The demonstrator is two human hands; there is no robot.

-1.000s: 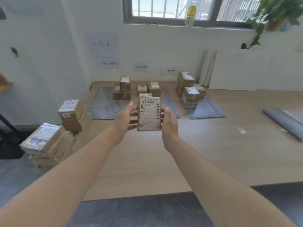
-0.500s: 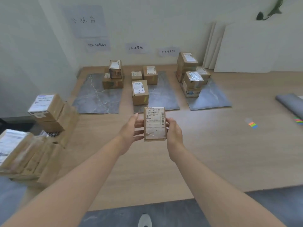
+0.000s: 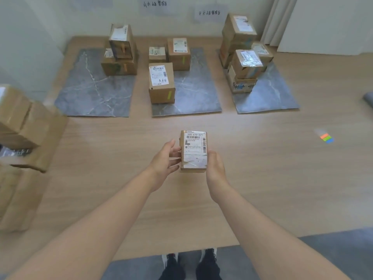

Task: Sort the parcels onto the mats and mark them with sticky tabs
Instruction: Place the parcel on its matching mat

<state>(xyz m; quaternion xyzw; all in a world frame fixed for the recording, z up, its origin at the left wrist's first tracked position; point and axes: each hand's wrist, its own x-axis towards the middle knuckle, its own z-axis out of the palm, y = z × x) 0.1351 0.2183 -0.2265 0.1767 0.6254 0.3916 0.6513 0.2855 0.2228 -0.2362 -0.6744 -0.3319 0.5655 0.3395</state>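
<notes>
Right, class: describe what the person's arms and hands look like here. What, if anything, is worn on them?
The left arm and right arm are bare as far as the frame shows: no sleeves in view. The left hand and right hand wear no gloves, and no watch, bracelet or ring shows.

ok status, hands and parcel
Right hand grips parcel, left hand steadies its side. Held over table, short of mats. Nothing in the way.

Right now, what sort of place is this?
Likely a staged parcel-sorting station: labelled cardboard parcels stacked on grey mats on a wooden table, handwritten signs posted behind them, coloured sticky tabs nearby.
</notes>
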